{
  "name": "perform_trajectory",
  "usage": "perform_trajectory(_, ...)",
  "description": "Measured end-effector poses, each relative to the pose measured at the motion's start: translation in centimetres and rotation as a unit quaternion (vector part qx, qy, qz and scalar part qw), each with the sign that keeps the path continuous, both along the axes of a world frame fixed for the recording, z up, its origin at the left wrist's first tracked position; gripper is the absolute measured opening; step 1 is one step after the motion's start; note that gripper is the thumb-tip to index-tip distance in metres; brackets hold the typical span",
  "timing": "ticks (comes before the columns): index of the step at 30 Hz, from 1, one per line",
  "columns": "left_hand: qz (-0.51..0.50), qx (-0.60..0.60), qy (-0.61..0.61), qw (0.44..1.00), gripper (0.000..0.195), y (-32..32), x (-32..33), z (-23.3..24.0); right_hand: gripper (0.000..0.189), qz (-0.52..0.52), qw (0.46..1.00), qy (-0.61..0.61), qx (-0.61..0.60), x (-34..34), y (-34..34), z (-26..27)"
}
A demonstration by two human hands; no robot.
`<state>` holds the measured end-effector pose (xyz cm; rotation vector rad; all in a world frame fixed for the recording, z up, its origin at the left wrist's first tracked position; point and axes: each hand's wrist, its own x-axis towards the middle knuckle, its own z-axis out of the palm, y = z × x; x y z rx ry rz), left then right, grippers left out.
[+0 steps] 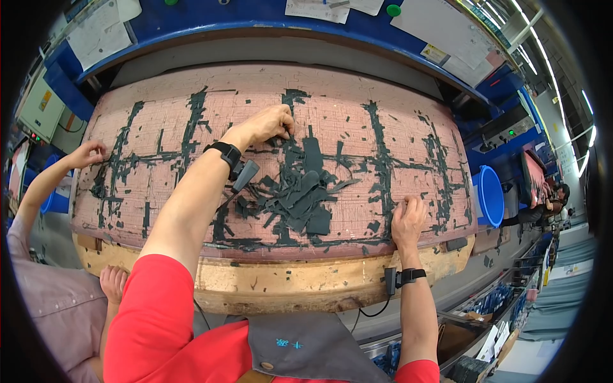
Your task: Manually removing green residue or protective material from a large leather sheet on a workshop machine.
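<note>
A wide pink cutting board (268,167), scored all over, lies before me with strips of dark green scrap material stuck along its grid lines. My left hand (270,123) is over the upper middle, its fingertips pinched at the dark strip running down the board there; whether they grip it is hard to tell. Just below it lies a heap of dark green offcuts (301,196). My right hand (408,221) rests at the board's near edge on the right, fingers slightly curled beside another line of scraps (381,177), apparently holding nothing. Both wrists wear black straps with small devices.
A co-worker's hand (88,154) is at the board's left edge, the other (114,282) by the worn wooden front ledge (287,282). A blue bin (491,196) stands right of the board. A blue machine beam (258,24) crosses behind it. Another person is far right.
</note>
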<state>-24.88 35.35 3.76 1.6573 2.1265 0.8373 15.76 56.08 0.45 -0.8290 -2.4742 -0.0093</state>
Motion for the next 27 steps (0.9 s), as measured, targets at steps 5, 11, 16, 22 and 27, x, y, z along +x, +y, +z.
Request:
perform_trajectory(5, -0.032, 0.017, 0.033, 0.999, 0.011, 0.4, -0.4, -1.2, 0.024, 0.007, 1.000, 0.012, 0.000, -0.1, 0.0, 0.0)
perform_trajectory(11, -0.064, -0.018, 0.152, 0.986, 0.018, -0.4, 0.4, -0.6, 0.022, 0.015, 1.000, 0.019, 0.006, 0.3, 0.1, -0.2)
perform_trajectory(16, -0.013, 0.057, 0.156, 0.986, 0.010, -4.9, -0.3, -1.3, 0.020, 0.019, 0.999, 0.031, 0.022, 0.0, 0.1, -0.3)
perform_trajectory(22, 0.095, 0.050, 0.059, 0.992, 0.010, -6.5, 4.6, 1.4, 0.020, 0.003, 1.000, 0.012, 0.028, 0.3, 0.3, -0.3)
perform_trajectory(27, 0.096, 0.026, -0.014, 0.995, 0.028, -8.7, 10.3, 2.2, 0.020, -0.018, 0.999, -0.043, 0.019, -0.3, -0.3, 0.7)
